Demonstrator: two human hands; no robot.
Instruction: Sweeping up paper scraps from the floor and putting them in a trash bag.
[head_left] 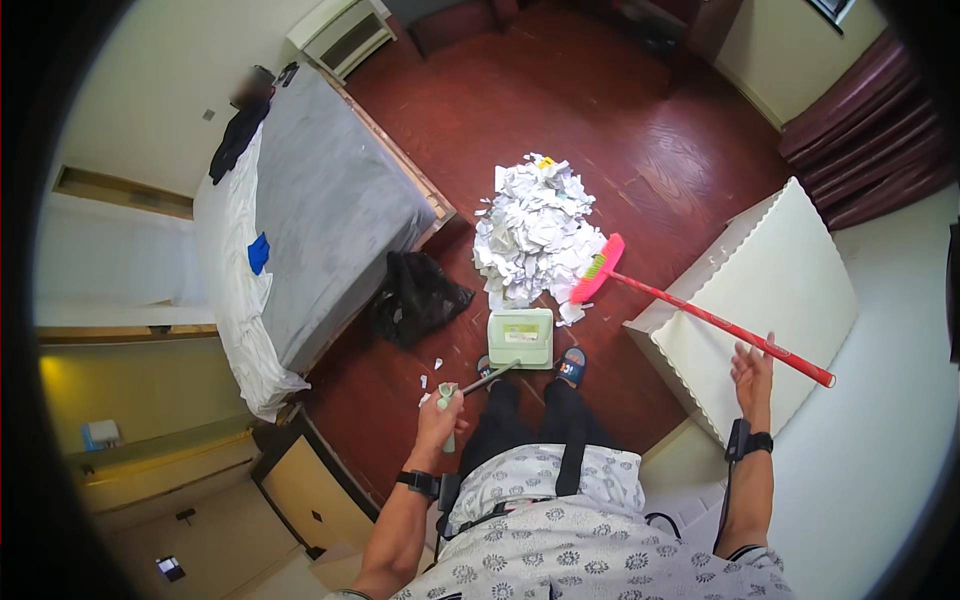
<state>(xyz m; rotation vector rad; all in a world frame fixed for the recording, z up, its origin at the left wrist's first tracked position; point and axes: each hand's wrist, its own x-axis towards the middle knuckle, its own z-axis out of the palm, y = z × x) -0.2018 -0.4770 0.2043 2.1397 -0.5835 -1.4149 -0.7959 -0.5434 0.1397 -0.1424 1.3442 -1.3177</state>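
My left hand [440,415] is closed around the long handle of a pale green dustpan [521,345], whose pan rests on the floor just before my feet. Beyond it rises a large heap of torn white paper [535,225]. A broom [695,309] with a red handle and a pink head with green bristles slants across to the right. Its head meets the heap's right edge. My right hand [751,378] is beside the upper handle, fingers spread and fingertips at or very near it; whether they touch is unclear.
A crumpled black plastic bag [420,300] lies left of the heap, by a bed with a grey mattress [325,190]. A person in black [240,135] is at the bed's far side. At right stands a table with a white cloth [770,290]. Paper scraps [424,381] dot the red floor.
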